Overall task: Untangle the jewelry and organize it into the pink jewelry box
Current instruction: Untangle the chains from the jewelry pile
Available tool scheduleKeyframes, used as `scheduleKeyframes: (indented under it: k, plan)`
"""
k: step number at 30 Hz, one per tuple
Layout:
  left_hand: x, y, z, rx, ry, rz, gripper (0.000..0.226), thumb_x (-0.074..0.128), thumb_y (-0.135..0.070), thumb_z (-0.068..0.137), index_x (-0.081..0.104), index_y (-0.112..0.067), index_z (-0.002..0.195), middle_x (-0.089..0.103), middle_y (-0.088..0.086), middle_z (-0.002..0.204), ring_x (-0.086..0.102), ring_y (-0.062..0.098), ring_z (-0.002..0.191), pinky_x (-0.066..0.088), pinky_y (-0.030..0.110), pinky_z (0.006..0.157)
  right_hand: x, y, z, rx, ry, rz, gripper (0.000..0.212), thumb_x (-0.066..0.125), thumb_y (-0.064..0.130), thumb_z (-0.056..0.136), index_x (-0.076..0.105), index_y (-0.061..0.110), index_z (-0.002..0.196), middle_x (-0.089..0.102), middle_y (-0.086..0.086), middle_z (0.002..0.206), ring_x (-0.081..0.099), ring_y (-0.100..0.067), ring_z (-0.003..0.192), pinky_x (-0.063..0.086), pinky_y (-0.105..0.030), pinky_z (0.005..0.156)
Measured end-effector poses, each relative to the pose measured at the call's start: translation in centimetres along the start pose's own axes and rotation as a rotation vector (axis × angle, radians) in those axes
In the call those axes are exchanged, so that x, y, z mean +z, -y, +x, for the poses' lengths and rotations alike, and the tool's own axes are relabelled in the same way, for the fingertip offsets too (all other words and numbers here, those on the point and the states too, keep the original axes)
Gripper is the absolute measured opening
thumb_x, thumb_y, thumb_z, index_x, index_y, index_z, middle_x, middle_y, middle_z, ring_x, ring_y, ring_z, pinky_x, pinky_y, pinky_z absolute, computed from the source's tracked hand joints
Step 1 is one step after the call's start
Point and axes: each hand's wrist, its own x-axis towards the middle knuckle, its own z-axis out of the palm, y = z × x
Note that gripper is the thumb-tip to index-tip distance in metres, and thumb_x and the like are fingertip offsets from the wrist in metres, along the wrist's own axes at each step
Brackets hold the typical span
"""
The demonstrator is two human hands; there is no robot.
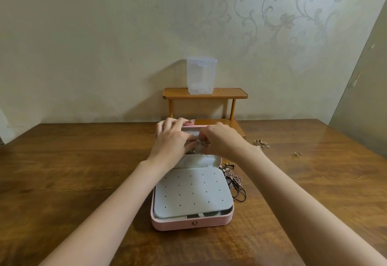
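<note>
Brown wood counter (83, 171) holds your open pink jewelry box (191, 223). Your left hand (170, 142) and right hand (222, 140) meet at its raised lid, fingers pinched on a small chain (202, 143). More tangled jewelry (233, 178) lies just right of the box.

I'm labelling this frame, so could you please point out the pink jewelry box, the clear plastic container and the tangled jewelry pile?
pink jewelry box (191, 225): head view, front wall.
clear plastic container (201, 77): head view, front face.
tangled jewelry pile (234, 179): head view, middle.
</note>
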Motion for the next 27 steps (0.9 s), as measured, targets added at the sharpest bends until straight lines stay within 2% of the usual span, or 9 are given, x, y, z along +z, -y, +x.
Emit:
scheduleKeyframes:
  k: [3,6,10,14,16,18,20,23,27]
  plan:
    - [0.2,0.0,0.0,0.009,-0.059,-0.008,0.022,0.060,-0.033,0.088,0.075,-0.020,0.098,0.050,0.006,0.135,0.039,0.029,0.119,0.019,0.037,0.099,0.1,-0.2,-0.2,0.022,-0.016,-0.033,0.018,0.057,0.022,0.091,0.066,0.012,0.102,0.063,-0.008,0.096,0.059,-0.029,0.090,0.041,-0.032,0.065]
    - [0.5,0.2,0.0,0.010,-0.070,0.000,0.021,0.061,-0.032,0.088,0.075,-0.019,0.096,0.052,0.005,0.132,0.041,0.029,0.117,0.021,0.038,0.099,0.3,-0.4,-0.4,0.046,-0.044,0.121,0.019,0.055,0.022,0.093,0.070,0.013,0.099,0.068,-0.009,0.089,0.063,-0.029,0.085,0.050,-0.035,0.068]
    - [0.8,0.1,0.2,0.019,-0.118,-0.007,0.015,0.066,-0.028,0.085,0.076,-0.017,0.088,0.058,0.010,0.123,0.046,0.034,0.110,0.027,0.042,0.095,0.8,-0.2,-0.3,0.141,-0.245,0.042,0.025,0.051,0.032,0.095,0.067,0.013,0.095,0.062,-0.006,0.086,0.059,-0.029,0.085,0.039,-0.029,0.063]
    - [1.1,0.2,0.2,-0.001,-0.130,0.020,0.017,0.065,-0.028,0.086,0.076,-0.016,0.088,0.058,0.008,0.123,0.046,0.032,0.111,0.024,0.040,0.094,1.2,-0.2,0.2,0.199,-0.274,0.167,0.027,0.055,0.034,0.093,0.069,0.011,0.088,0.064,-0.007,0.080,0.061,-0.031,0.082,0.045,-0.032,0.065]
    - [1.3,0.2,0.3,0.003,-0.154,0.020,0.013,0.069,-0.026,0.083,0.076,-0.014,0.081,0.062,0.009,0.115,0.051,0.035,0.104,0.031,0.044,0.091,1.2,0.0,0.3,0.234,-0.323,0.204,0.026,0.056,0.033,0.093,0.071,0.012,0.088,0.068,-0.008,0.081,0.061,-0.029,0.081,0.047,-0.033,0.070]
    - [1.6,0.4,0.3,0.008,-0.199,0.017,0.009,0.075,-0.022,0.078,0.075,-0.014,0.073,0.066,0.010,0.103,0.057,0.036,0.092,0.040,0.048,0.084,1.4,0.4,0.3,0.256,-0.391,0.185,0.027,0.055,0.035,0.093,0.071,0.014,0.087,0.069,-0.005,0.081,0.060,-0.026,0.083,0.039,-0.034,0.081]
    - [1.9,0.4,0.2,0.007,-0.232,0.004,0.007,0.076,-0.019,0.076,0.075,-0.012,0.075,0.067,0.011,0.099,0.059,0.035,0.088,0.044,0.050,0.081,1.6,0.9,0.2,0.308,-0.449,0.147,0.027,0.053,0.038,0.094,0.070,0.017,0.086,0.067,-0.001,0.080,0.056,-0.022,0.085,0.023,-0.034,0.083]
    - [1.9,0.3,0.2,-0.007,-0.240,0.018,0.008,0.075,-0.019,0.077,0.076,-0.011,0.078,0.068,0.010,0.099,0.060,0.033,0.088,0.045,0.049,0.081,1.7,1.0,0.1,0.402,-0.431,0.211,0.027,0.054,0.039,0.093,0.069,0.018,0.084,0.062,0.001,0.076,0.053,-0.020,0.084,0.017,-0.033,0.078]
    - [2.0,0.1,0.4,-0.020,-0.246,0.044,0.009,0.076,-0.021,0.077,0.076,-0.012,0.078,0.069,0.009,0.098,0.061,0.032,0.088,0.046,0.047,0.081,1.1,0.4,0.4,0.447,-0.328,0.304,0.028,0.058,0.039,0.091,0.066,0.015,0.080,0.063,-0.004,0.078,0.054,-0.026,0.081,0.032,-0.031,0.073]
